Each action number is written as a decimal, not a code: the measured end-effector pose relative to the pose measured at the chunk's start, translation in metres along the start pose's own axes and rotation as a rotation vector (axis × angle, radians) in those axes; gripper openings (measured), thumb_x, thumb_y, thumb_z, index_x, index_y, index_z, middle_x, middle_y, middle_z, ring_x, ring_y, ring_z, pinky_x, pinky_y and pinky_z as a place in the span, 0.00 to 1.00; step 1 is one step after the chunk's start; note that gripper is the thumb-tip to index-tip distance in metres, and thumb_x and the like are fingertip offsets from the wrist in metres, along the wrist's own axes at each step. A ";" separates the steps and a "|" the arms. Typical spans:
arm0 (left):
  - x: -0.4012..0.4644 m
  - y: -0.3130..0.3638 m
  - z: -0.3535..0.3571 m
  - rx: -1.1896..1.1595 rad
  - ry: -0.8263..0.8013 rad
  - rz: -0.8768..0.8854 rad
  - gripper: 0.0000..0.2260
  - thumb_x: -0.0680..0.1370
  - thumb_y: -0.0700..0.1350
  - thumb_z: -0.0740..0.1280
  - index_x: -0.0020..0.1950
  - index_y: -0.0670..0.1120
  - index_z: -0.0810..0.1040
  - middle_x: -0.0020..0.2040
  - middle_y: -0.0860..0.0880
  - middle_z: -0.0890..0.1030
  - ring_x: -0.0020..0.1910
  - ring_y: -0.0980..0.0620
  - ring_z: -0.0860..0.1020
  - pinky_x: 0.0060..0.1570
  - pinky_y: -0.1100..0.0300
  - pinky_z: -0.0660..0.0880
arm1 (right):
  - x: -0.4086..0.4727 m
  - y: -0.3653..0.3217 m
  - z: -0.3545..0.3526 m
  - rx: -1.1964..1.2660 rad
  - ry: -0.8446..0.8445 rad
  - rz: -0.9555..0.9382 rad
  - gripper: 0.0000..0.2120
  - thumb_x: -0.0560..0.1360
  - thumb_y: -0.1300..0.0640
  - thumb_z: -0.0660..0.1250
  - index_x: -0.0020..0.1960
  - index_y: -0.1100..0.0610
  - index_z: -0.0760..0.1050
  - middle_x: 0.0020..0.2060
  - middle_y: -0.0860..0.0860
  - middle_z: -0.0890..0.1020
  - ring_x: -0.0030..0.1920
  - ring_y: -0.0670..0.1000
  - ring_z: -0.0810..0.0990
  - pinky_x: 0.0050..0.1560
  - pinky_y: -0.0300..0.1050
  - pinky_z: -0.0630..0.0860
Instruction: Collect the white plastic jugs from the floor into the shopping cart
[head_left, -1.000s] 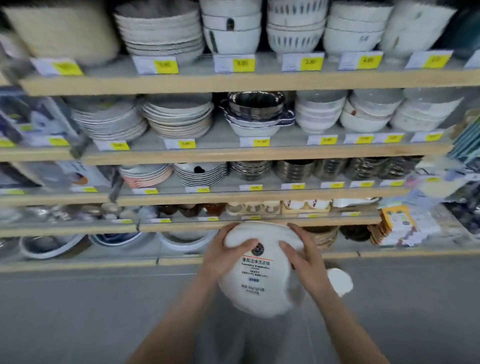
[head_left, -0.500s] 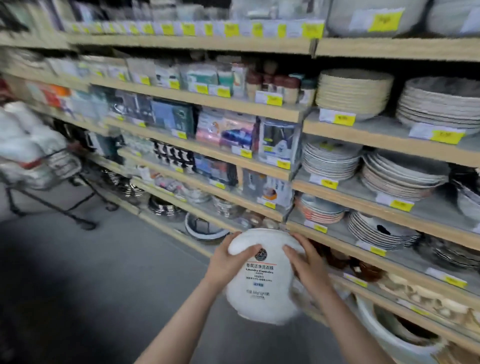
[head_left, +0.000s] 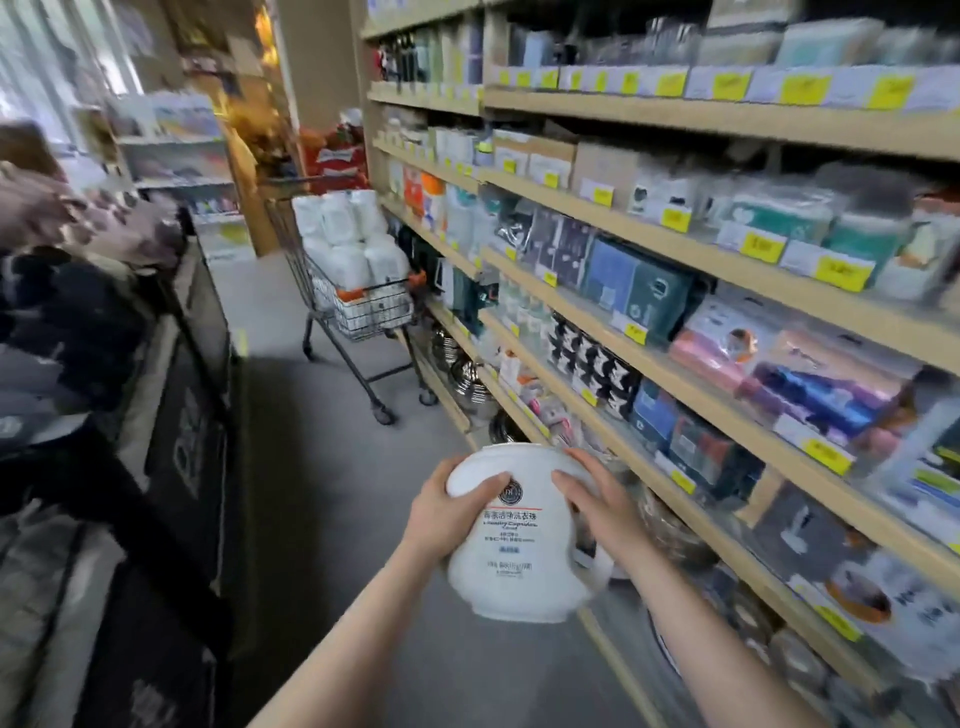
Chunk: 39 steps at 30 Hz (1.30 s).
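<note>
I hold one white plastic jug (head_left: 514, 566) with a printed label in front of me, low in the middle of the view. My left hand (head_left: 447, 514) grips its left side and my right hand (head_left: 597, 509) grips its right side, thumbs over the front. Farther down the aisle stands the black wire shopping cart (head_left: 374, 317), close against the shelving. Several white jugs (head_left: 348, 239) are piled in it, stacked above its rim.
Tall wooden shelves (head_left: 675, 291) of packaged goods and kitchenware run along the right. A dark display stand (head_left: 171, 415) with clothing lines the left. Grey aisle floor (head_left: 322, 467) stretches between them to the cart. More racks stand at the far end.
My view has swung left, from facing the dish shelves to looking down the aisle, and the cart now lies ahead. Both hands keep the same grip on the jug.
</note>
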<state>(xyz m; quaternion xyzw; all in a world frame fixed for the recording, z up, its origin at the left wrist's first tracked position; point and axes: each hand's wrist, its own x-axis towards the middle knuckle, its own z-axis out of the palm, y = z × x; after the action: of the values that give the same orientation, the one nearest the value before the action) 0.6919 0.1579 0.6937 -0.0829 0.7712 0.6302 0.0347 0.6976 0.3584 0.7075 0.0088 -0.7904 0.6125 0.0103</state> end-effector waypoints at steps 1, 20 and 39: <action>0.015 0.003 -0.004 -0.004 0.027 0.002 0.24 0.59 0.68 0.73 0.50 0.60 0.77 0.48 0.58 0.83 0.49 0.55 0.81 0.55 0.50 0.78 | 0.022 -0.002 0.003 0.003 -0.027 -0.014 0.22 0.65 0.42 0.65 0.59 0.41 0.70 0.55 0.40 0.76 0.53 0.38 0.74 0.48 0.28 0.67; 0.286 0.023 -0.099 -0.137 0.332 -0.073 0.24 0.59 0.66 0.74 0.51 0.59 0.77 0.49 0.56 0.83 0.47 0.55 0.82 0.53 0.50 0.79 | 0.365 -0.020 0.128 -0.064 -0.408 -0.063 0.33 0.59 0.32 0.66 0.62 0.41 0.72 0.60 0.44 0.76 0.61 0.46 0.74 0.65 0.50 0.70; 0.669 0.053 -0.308 -0.022 0.142 0.005 0.24 0.57 0.68 0.73 0.50 0.63 0.76 0.52 0.56 0.82 0.51 0.53 0.81 0.56 0.50 0.78 | 0.699 -0.089 0.325 -0.003 -0.360 0.081 0.36 0.53 0.35 0.72 0.60 0.43 0.70 0.53 0.44 0.79 0.52 0.44 0.78 0.46 0.39 0.73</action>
<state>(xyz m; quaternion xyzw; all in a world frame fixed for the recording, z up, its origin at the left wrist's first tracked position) 0.0407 -0.1891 0.7019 -0.1260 0.7648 0.6314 -0.0227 -0.0004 0.0211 0.7312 0.0864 -0.7799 0.5999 -0.1562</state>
